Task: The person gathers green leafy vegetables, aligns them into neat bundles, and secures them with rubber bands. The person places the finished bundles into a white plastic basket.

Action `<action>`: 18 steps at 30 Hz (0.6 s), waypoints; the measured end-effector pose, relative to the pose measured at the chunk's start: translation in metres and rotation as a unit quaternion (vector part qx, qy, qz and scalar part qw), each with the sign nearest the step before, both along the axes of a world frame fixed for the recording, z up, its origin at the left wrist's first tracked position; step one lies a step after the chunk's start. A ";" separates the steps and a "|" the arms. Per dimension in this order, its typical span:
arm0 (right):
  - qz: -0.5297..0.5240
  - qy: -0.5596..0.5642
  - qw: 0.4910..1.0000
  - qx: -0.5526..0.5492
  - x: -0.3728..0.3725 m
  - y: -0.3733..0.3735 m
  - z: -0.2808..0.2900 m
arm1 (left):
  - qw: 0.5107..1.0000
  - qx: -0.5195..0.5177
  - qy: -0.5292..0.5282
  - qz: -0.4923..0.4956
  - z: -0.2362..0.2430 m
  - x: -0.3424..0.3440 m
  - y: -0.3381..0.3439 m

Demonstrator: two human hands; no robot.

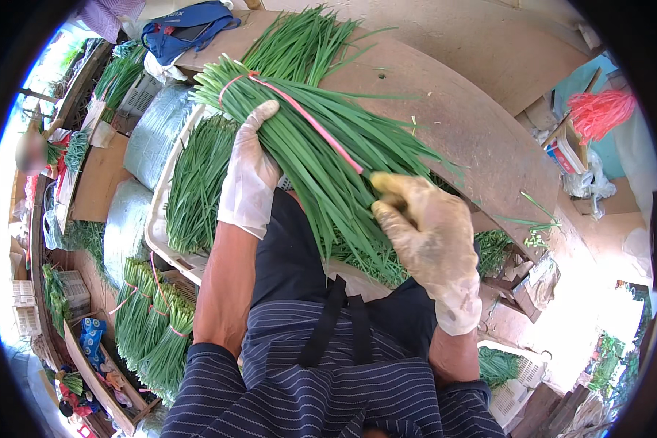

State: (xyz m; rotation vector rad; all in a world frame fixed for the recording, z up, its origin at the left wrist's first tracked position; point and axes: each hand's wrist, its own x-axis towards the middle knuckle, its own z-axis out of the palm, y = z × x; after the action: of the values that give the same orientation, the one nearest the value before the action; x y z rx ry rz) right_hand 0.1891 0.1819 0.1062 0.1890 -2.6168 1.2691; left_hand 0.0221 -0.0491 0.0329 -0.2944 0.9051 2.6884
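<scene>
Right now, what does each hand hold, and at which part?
The left hand holds the bunch of green chives near its tied end. The right hand pulls the free end of the pink string.

Left hand (pixel 250 179) wore thin whitish glove, fairly clean. Right hand (pixel 431 241) wore same glove type, soiled yellow-brown. Sleeves navy with fine pale stripes, rolled above elbows. Dark apron (pixel 299 255) with black straps lay between forearms.
</scene>
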 end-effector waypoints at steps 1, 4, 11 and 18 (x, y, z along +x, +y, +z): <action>-0.022 -0.032 0.998 -0.048 0.003 0.001 0.002 | 1.000 -0.020 0.002 0.020 -0.002 -0.001 0.000; -0.097 -0.011 0.991 -0.096 0.012 0.007 0.020 | 1.000 -0.021 0.002 -0.004 0.000 0.000 0.001; -0.094 0.010 0.991 -0.090 0.008 0.006 0.049 | 0.997 -0.077 0.028 -0.016 0.000 0.015 0.015; -0.055 0.051 0.987 0.139 -0.041 -0.013 0.020 | 0.989 -0.091 0.102 -0.050 0.026 0.048 0.033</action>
State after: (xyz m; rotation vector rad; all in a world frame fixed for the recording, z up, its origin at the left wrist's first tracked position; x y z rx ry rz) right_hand 0.1479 0.1686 0.1259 0.1497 -2.6638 0.8334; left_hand 0.0699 -0.0161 0.0592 -0.0091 1.1943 2.5809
